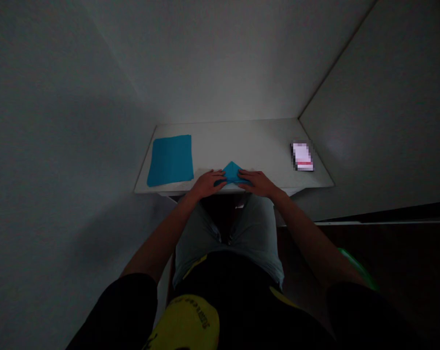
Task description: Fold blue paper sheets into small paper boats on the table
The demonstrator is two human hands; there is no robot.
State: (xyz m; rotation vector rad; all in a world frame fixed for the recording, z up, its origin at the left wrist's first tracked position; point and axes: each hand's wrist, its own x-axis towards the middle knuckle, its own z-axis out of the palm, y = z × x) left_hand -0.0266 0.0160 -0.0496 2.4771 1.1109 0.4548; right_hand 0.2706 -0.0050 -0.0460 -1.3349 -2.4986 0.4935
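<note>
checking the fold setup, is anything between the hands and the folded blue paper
Nothing visible does. The left hand and right hand both rest directly on the folded blue paper; the flat blue sheet lies apart to the left.

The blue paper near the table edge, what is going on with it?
A person sits at a small white table with both hands resting flat on a blue paper that is folded to a point. The left hand covers its left corner, the right hand its right corner. A flat blue sheet lies further left, and a small blurred item at the right.
</note>
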